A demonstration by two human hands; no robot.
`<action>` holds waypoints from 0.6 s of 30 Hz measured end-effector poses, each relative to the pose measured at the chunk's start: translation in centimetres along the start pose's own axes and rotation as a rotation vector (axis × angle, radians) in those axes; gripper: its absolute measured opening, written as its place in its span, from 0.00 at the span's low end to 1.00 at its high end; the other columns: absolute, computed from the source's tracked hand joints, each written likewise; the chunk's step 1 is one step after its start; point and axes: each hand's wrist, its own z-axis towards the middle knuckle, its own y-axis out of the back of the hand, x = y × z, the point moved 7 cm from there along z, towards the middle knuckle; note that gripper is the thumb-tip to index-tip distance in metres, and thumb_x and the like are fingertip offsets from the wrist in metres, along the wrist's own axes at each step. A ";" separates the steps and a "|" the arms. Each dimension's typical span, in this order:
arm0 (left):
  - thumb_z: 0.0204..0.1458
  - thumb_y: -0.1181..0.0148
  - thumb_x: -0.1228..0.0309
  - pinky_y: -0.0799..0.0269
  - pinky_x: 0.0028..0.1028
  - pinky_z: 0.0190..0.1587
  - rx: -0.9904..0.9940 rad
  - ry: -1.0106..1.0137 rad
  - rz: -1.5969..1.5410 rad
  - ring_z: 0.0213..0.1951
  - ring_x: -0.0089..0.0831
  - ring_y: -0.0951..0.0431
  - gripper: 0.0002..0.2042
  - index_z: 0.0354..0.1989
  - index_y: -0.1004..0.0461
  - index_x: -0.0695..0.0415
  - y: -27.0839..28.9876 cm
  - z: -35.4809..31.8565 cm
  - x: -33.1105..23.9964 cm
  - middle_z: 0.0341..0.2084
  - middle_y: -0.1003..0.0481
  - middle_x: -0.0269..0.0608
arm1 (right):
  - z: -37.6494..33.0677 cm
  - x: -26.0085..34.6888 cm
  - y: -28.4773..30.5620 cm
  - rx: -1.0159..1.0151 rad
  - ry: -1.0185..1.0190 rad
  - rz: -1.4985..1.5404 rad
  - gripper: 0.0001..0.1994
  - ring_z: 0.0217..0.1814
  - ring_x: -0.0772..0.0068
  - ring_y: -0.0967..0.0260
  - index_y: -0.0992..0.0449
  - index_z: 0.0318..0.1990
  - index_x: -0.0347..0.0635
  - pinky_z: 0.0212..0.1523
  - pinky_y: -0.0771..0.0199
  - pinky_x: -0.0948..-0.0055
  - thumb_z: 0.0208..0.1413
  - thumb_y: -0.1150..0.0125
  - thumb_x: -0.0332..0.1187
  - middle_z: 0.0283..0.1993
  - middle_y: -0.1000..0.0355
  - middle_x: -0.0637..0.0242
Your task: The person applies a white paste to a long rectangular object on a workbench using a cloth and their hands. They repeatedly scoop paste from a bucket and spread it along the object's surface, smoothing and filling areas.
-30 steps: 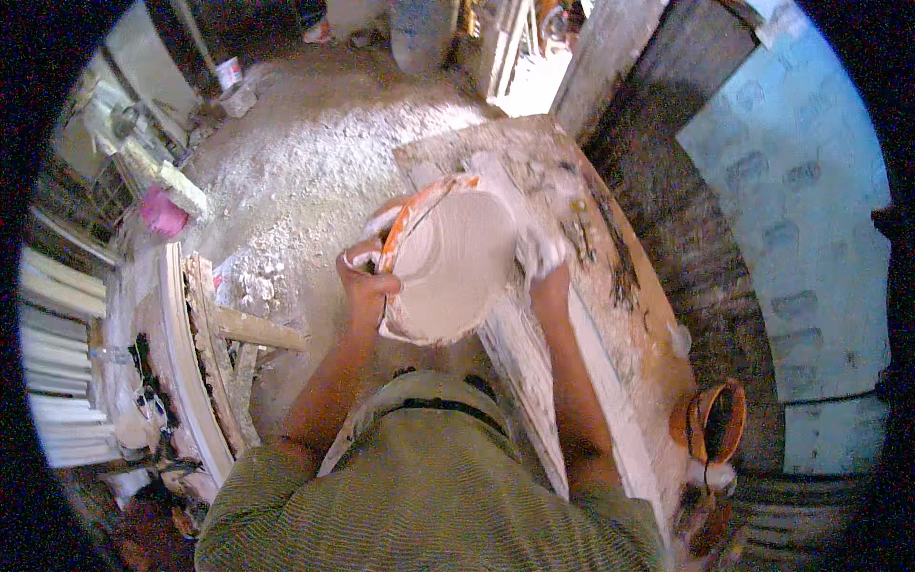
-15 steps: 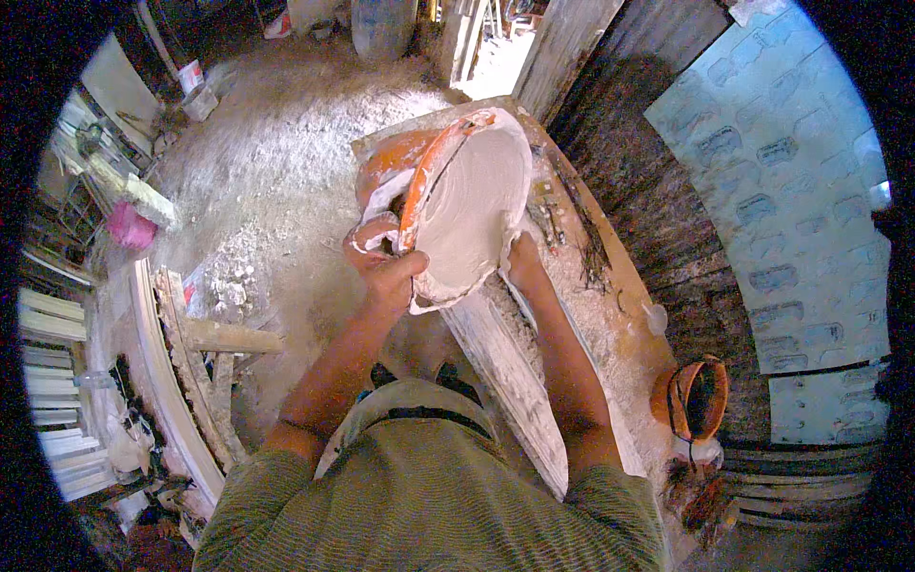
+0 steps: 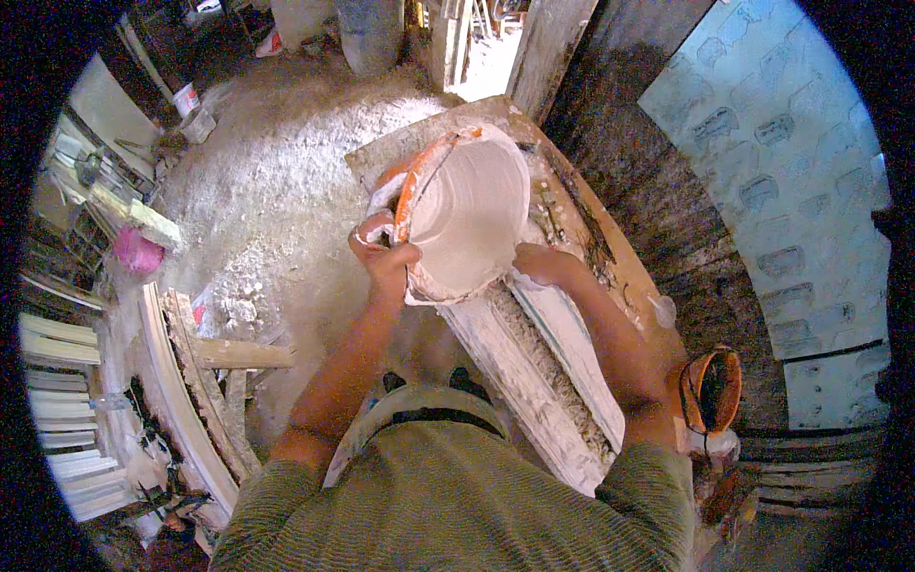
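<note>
An orange bucket (image 3: pixel 410 197) is tipped toward me, its mouth facing me and its rim crusted white. Inside it lies smooth, wet, off-white plaster-like mix (image 3: pixel 467 219). My left hand (image 3: pixel 386 262) is closed on the bucket's left side, thumb over the lower rim and fingers around a whitened, handle-like part. My right hand (image 3: pixel 551 265) is curled closed beside the lower right rim; whatever its fingers hold is hidden. Under the bucket and beside my right arm stretches a long, white-crusted moulding form (image 3: pixel 519 367) on the workbench.
The wooden workbench (image 3: pixel 624 253) carries scraps and dried plaster. A second orange bucket (image 3: pixel 713 391) stands at the right. Pale curved mouldings (image 3: pixel 176 372) rest on a wooden frame at the left. A pink container (image 3: pixel 139 250) is farther back on the dusty floor (image 3: pixel 257 181).
My right hand has slid from the bucket's right side down and rightward to beside the lower rim. The bucket has turned slightly, its mouth facing me more. My left hand keeps its grip.
</note>
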 end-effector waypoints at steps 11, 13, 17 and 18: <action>0.24 0.39 0.84 0.33 0.36 0.54 0.034 0.050 0.083 0.46 0.36 0.29 0.33 0.48 0.37 0.59 0.0 -1.4 -1.7 0.44 0.33 0.41 | 6.7 7.7 12.6 -0.259 -0.082 -0.269 0.11 0.44 0.49 0.26 0.23 0.32 0.34 0.44 0.25 0.61 0.50 0.44 0.35 0.41 0.25 0.53; 0.25 0.39 0.84 0.32 0.35 0.53 0.073 0.097 0.117 0.46 0.35 0.29 0.33 0.48 0.37 0.59 0.1 -1.8 -1.9 0.43 0.33 0.40 | 8.1 5.6 12.2 -0.185 -0.070 -0.311 0.11 0.45 0.52 0.25 0.23 0.32 0.35 0.44 0.24 0.62 0.48 0.44 0.35 0.41 0.24 0.56; 0.27 0.38 0.83 0.31 0.34 0.47 0.031 0.205 0.089 0.45 0.34 0.30 0.31 0.47 0.36 0.57 0.7 -3.2 -2.3 0.42 0.34 0.39 | 8.7 3.8 7.7 -0.244 -0.083 -0.430 0.15 0.47 0.53 0.25 0.23 0.35 0.34 0.48 0.25 0.61 0.46 0.43 0.38 0.43 0.24 0.54; 0.28 0.37 0.83 0.30 0.34 0.45 0.067 0.162 0.116 0.44 0.33 0.30 0.30 0.47 0.35 0.57 0.5 -3.6 -3.1 0.42 0.34 0.38 | 8.7 3.0 4.4 0.020 -0.232 -0.284 0.18 0.54 0.50 0.28 0.22 0.38 0.34 0.55 0.28 0.59 0.48 0.43 0.41 0.49 0.25 0.51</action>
